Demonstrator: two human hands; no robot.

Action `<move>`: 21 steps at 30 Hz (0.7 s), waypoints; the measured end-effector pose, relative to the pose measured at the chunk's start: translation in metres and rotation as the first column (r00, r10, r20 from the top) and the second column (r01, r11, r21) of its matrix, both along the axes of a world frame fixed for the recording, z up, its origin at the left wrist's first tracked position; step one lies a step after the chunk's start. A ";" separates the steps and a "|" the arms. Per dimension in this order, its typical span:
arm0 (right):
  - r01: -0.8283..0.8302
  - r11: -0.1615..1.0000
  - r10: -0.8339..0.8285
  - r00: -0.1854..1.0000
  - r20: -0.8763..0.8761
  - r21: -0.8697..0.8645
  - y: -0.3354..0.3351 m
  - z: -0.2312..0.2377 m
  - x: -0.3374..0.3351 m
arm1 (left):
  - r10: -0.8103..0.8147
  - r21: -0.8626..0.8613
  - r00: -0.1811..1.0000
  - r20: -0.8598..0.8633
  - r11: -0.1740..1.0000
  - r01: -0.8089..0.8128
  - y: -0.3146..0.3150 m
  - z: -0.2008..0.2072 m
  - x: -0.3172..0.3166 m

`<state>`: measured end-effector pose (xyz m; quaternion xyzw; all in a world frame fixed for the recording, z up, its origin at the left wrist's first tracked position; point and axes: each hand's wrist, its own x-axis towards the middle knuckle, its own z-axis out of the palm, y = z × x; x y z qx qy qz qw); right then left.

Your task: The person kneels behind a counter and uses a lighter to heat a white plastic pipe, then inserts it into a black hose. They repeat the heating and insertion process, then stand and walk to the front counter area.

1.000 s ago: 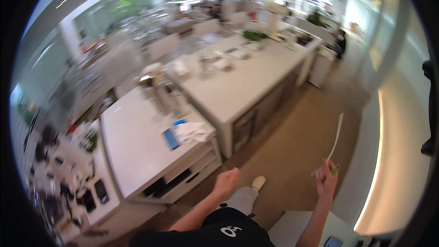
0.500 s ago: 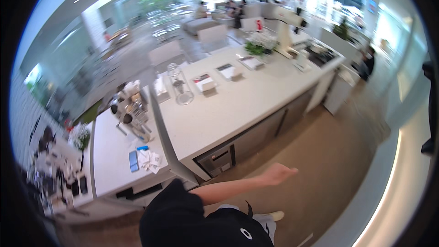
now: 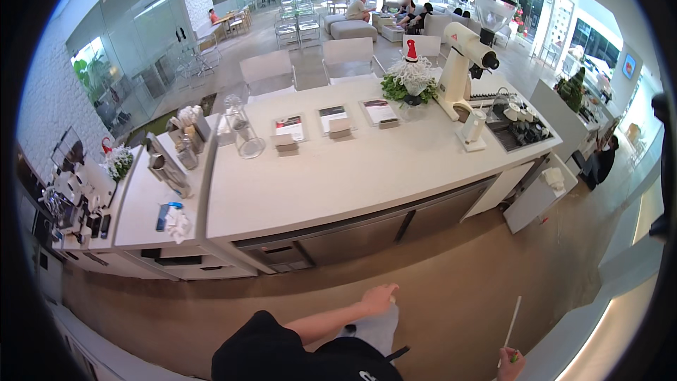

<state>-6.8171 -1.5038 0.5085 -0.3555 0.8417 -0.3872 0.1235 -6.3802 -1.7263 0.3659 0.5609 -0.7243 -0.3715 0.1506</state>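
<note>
My left hand (image 3: 381,298) hangs over the floor, in front of my grey-clad leg. Its fingers are curled in, and nothing shows in them. At the lower right edge, my right hand (image 3: 512,365) is closed around a thin white stick (image 3: 516,314) that points upward. A small green bit shows by the fingers; what it belongs to I cannot make out. Both hands are apart from the long white counter (image 3: 331,183), which stands ahead of me.
On the counter stand a cream coffee grinder (image 3: 457,63), a potted plant (image 3: 409,85), menu cards and a glass dripper stand (image 3: 247,137). A phone (image 3: 163,217) and crumpled tissue (image 3: 178,226) lie left. A white bin (image 3: 539,201) and crouching person (image 3: 601,162) are right.
My view has swung right and steadied, so the counter now lies more level. My right hand with the white stick has come into view. The left hand has moved lower and to the left.
</note>
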 end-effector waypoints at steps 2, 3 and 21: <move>-0.032 0.999 0.032 0.999 0.003 0.033 -0.038 -0.008 -0.032 | -0.191 -0.017 0.955 0.226 0.980 0.200 -0.069 -0.023 -0.022; -0.035 0.998 0.034 0.999 0.008 0.060 -0.056 -0.016 -0.043 | -0.289 0.011 0.896 0.338 0.953 0.303 -0.103 -0.036 -0.032; -0.198 0.852 0.157 0.980 0.124 0.484 -0.361 -0.073 -0.175 | -0.418 0.272 0.431 0.800 0.893 0.359 -0.425 -0.279 -0.131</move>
